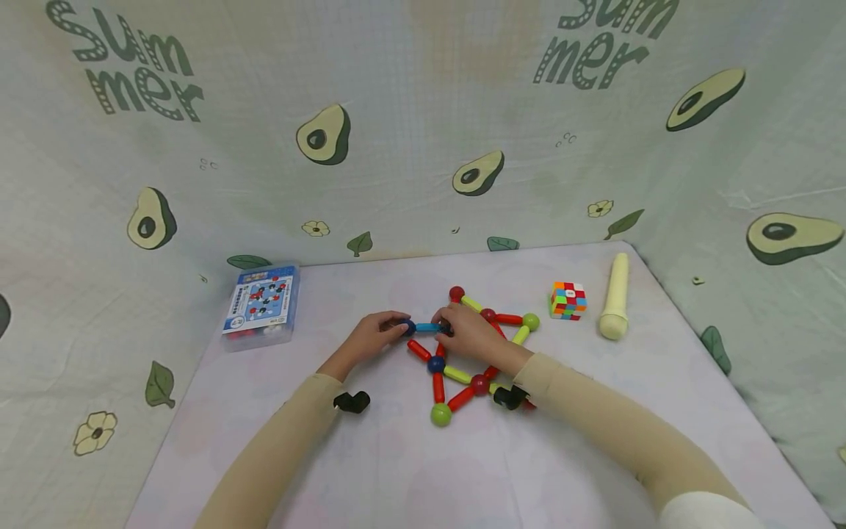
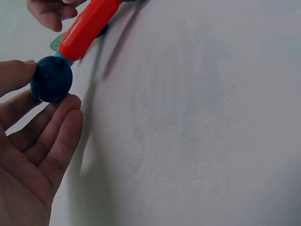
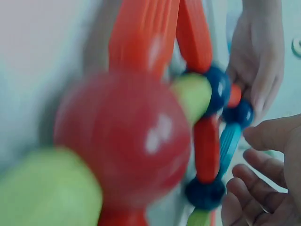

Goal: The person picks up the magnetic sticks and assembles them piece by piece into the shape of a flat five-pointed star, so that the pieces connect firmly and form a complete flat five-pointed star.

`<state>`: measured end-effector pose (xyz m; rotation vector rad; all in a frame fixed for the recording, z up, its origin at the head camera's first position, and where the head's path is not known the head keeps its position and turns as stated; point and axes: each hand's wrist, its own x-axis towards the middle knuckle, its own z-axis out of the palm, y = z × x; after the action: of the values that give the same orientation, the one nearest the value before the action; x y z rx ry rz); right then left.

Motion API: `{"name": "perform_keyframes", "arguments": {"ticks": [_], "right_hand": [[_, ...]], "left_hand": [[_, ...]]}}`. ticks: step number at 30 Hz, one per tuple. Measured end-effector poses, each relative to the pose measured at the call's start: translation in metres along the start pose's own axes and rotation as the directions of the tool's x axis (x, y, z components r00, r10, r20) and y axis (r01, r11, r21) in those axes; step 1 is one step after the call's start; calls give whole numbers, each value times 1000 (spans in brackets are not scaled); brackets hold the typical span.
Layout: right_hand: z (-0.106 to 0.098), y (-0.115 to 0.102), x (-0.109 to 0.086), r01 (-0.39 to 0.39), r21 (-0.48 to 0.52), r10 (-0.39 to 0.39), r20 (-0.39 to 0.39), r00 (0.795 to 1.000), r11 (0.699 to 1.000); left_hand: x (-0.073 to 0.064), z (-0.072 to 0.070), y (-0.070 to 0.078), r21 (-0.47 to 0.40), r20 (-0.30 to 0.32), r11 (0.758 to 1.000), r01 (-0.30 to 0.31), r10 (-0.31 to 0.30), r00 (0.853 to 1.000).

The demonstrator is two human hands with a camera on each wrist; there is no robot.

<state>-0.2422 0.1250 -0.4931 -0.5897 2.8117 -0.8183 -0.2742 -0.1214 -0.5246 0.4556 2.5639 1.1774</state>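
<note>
My left hand [image 1: 375, 339] pinches a dark blue ball [image 2: 51, 79] between thumb and fingers. A light blue rod [image 1: 427, 328] runs from this ball to a second dark blue ball [image 3: 205, 193] on the right. Beside that second ball is my right hand [image 1: 469, 330], its thumb and fingers loosely bent and apart in the right wrist view. The balls and rods belong to a connected figure of red rods, yellow-green rods and coloured balls. Near its middle are a blue ball [image 1: 436, 364] and a red ball [image 1: 479, 384]. My right hand and forearm hide part of the figure.
A clear plastic box [image 1: 261, 307] with a blue printed label lies at the back left of the table [image 1: 396, 477]. Toward the back right stand a colourful puzzle cube [image 1: 568, 301] and a pale yellow microphone-shaped object [image 1: 616, 296]. A patterned cloth [image 1: 410, 213] hangs behind.
</note>
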Motion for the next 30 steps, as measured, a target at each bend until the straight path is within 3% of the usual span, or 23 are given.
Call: {"name": "perform_keyframes", "arguments": {"ticks": [5,14,21,26,30], "right_hand": [[8,-20,-5,49,30,-50,43,998,998],[23,-37,-3,4,-65,-2,27,1000,998],[22,-35,-3,-21,-55,22,31,999,998],[14,-27,-4,-41,22,40,45,998,999],[6,-14,-3,-56,18,56,5,998,998]], "left_hand": [[-4,-2,-1,-70,14,997,-36,37,999],[-7,1,-4,-121,30,992,-31,34,999],[-8,3,-3,-148,29,989,-4,9,1000],[-7,3,-4,-184,41,983,-1,9,999],[-7,4,-5,-165,38,986,10,-3,999]]}}
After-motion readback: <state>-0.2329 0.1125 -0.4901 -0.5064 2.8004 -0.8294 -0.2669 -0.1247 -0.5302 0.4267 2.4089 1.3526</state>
